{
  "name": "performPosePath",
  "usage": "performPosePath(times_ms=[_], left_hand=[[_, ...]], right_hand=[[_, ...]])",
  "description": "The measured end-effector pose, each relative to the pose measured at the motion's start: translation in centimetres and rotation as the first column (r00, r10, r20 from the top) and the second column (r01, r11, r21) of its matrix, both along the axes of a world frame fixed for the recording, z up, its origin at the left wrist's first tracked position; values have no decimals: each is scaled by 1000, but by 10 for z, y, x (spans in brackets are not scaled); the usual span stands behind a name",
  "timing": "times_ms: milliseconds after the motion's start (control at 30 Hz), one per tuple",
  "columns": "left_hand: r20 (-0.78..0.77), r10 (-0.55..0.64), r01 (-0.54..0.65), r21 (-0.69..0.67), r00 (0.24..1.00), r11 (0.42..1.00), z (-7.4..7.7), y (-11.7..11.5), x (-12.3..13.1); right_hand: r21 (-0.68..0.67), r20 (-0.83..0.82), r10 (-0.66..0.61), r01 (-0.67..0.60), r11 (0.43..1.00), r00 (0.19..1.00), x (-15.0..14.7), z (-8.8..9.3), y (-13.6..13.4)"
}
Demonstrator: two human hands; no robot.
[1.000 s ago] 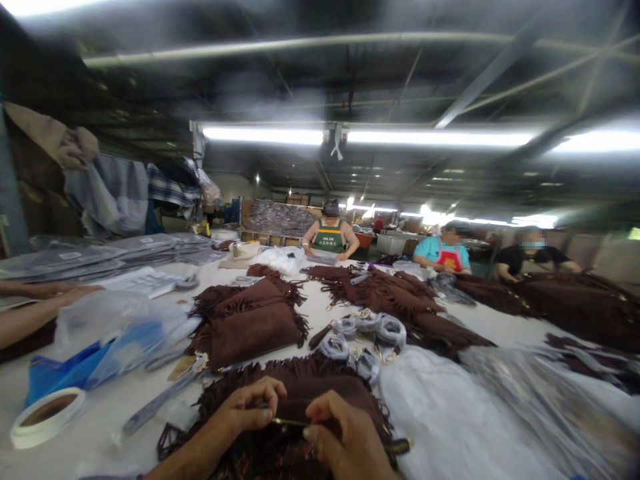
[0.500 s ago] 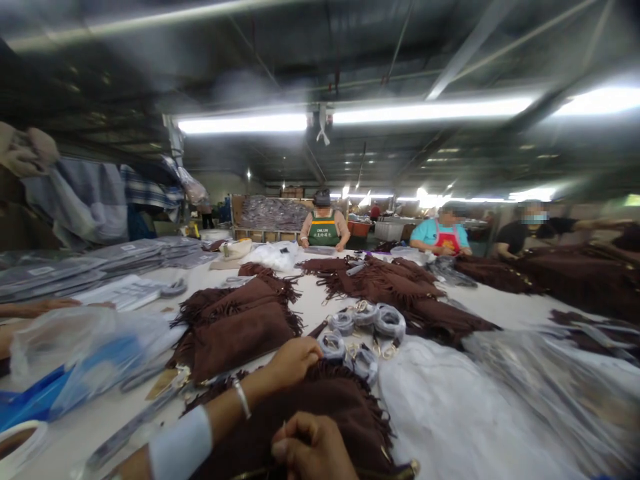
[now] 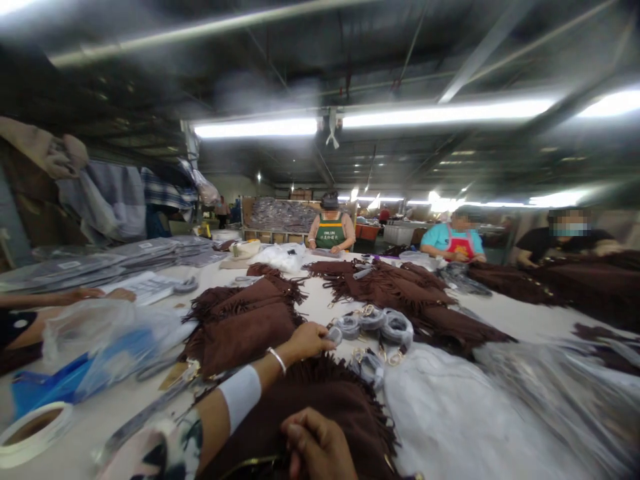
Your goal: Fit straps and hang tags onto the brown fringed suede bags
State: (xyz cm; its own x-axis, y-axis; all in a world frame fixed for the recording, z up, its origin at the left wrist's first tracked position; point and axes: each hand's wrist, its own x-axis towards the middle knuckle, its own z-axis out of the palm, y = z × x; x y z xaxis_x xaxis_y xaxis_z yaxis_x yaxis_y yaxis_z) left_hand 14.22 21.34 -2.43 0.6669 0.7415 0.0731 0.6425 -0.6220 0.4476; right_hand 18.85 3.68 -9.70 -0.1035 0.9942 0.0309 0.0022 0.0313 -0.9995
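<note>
My left hand (image 3: 311, 340) reaches forward and closes its fingertips on a small coiled strap (image 3: 335, 335) in grey wrapping. Beside it lie several more coiled straps (image 3: 396, 326) with gold clasps. Low in the view, my right hand (image 3: 320, 443) has its thumb and fingers pinched together over a brown fringed bag (image 3: 345, 403). Whatever sits in that pinch is too small or hidden to make out. Near those fingers runs the bag's gold zip (image 3: 245, 465). The bag lies flat on the table, partly under my left forearm.
Brown fringed bags (image 3: 245, 333) lie ahead, with more (image 3: 400, 280) beyond. White sheeting (image 3: 450, 407) covers the right side. A tape roll (image 3: 35, 433) and clear plastic bag (image 3: 95, 327) are at left, by another person's arm (image 3: 55, 298). Several people work across the table.
My left hand has closed on a coiled strap and lifted it slightly away from the others. The right hand stays pinched over the bag. The whole view has shifted a little.
</note>
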Motion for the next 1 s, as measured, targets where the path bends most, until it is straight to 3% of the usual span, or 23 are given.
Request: performPosePath(times_ms=[100, 200, 300, 433, 533, 600, 667, 800, 1000], left_hand=[[74, -40, 35, 74, 996, 997, 31, -27, -62], [120, -178, 153, 190, 977, 970, 49, -82, -122], [34, -275, 258, 249, 961, 933, 47, -138, -168], [67, -218, 213, 78, 974, 974, 37, -172, -202], [149, -73, 77, -23, 986, 997, 35, -168, -199], [177, 46, -51, 26, 983, 998, 34, -160, -182], [146, 90, -107, 116, 985, 987, 29, -150, -159], [-15, -1, 3, 135, 1000, 991, 15, -133, -130], [0, -124, 124, 48, 992, 991, 5, -137, -147]], right_hand=[[13, -6, -49, 49, 999, 999, -1, 6, -4], [26, 11, -106, 106, 994, 994, -3, 14, -11], [38, 91, -181, 178, 983, 979, -7, 21, -20], [91, 170, -245, 232, 968, 955, -13, 25, -30], [111, 166, -264, 248, 962, 950, -16, 26, -32], [114, 125, -261, 247, 962, 957, -17, 26, -32], [97, 31, -233, 229, 969, 972, -18, 25, -30], [-4, -181, -151, 153, 988, 972, -17, 20, -28], [-37, -248, -121, 115, 993, 961, -13, 14, -26]])
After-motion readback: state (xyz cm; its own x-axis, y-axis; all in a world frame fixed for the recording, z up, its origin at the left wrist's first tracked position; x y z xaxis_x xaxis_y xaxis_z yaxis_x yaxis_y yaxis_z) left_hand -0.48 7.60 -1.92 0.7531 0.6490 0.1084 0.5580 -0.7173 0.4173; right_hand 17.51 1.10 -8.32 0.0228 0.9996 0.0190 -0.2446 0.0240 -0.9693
